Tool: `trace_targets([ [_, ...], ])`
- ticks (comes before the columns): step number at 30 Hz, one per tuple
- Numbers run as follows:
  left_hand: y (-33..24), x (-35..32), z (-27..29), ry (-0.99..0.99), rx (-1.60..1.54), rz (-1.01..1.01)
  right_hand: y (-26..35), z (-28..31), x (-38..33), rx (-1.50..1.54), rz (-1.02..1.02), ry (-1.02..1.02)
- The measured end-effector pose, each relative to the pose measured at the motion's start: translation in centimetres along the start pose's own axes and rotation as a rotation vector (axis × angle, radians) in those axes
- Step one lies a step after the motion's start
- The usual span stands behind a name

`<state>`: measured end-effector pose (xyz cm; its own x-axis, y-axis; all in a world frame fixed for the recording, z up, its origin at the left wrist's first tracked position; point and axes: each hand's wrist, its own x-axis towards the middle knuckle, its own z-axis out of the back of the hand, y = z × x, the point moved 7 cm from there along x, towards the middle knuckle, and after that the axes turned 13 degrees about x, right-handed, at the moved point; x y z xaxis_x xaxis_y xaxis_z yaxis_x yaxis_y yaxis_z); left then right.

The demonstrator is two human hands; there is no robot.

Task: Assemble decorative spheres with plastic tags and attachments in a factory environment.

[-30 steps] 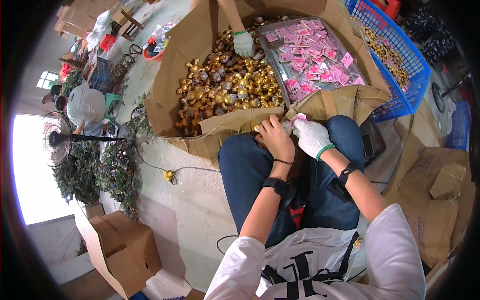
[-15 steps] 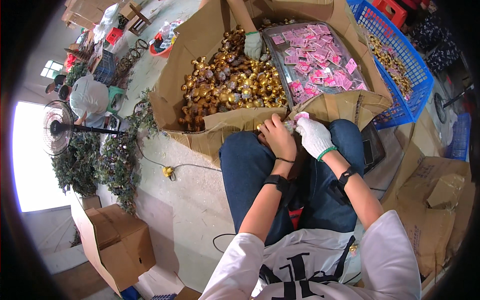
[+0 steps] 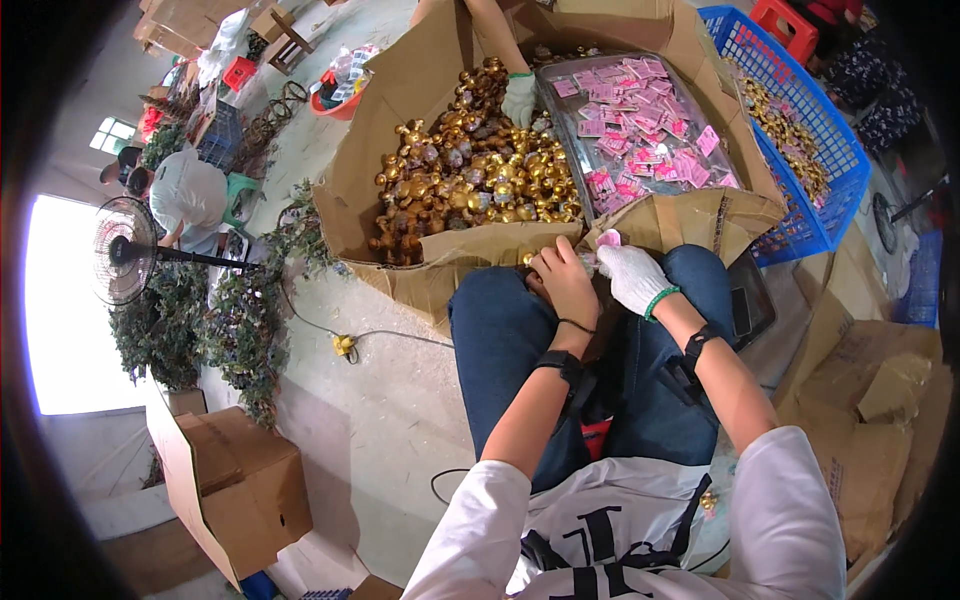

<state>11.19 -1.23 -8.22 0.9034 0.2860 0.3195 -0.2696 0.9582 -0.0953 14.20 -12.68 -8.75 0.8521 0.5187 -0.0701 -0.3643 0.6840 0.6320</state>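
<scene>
My bare left hand (image 3: 563, 283) and my white-gloved right hand (image 3: 630, 276) meet over my knees, at the near rim of a big cardboard box (image 3: 440, 262). Both pinch a small object with a pink tag (image 3: 608, 239) between them; the object itself is mostly hidden by my fingers. The box holds a heap of gold ornaments (image 3: 470, 185). Beside it lies a grey tray (image 3: 552, 110) of pink tags (image 3: 645, 130). Another person's gloved hand (image 3: 519, 97) reaches into the gold heap from the far side.
A blue plastic crate (image 3: 815, 215) with more gold pieces stands at the right. On the floor at left are a standing fan (image 3: 125, 250), green garlands (image 3: 240, 320), a yellow plug (image 3: 344, 345) and an open cardboard box (image 3: 235, 485). A seated person (image 3: 190, 195) works far left.
My hands have stayed together at the box rim, working the small piece. The other person's gloved hand shifted slightly in the gold heap.
</scene>
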Motion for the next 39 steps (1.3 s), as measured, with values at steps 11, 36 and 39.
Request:
trace_targets([
  [11,-0.6,-0.4,-1.0,0.002,0.262,-0.054,-1.4,-1.5,0.1,0.006,-0.122,0.168],
  [36,-1.1,-0.6,-0.5,-0.118,0.380,-0.100,-0.2,-1.5,-0.2,0.014,-0.310,0.194],
  [39,-0.9,0.1,-0.7,-0.019,0.299,-0.051,-0.1,-0.7,0.3,0.033,-0.296,0.135],
])
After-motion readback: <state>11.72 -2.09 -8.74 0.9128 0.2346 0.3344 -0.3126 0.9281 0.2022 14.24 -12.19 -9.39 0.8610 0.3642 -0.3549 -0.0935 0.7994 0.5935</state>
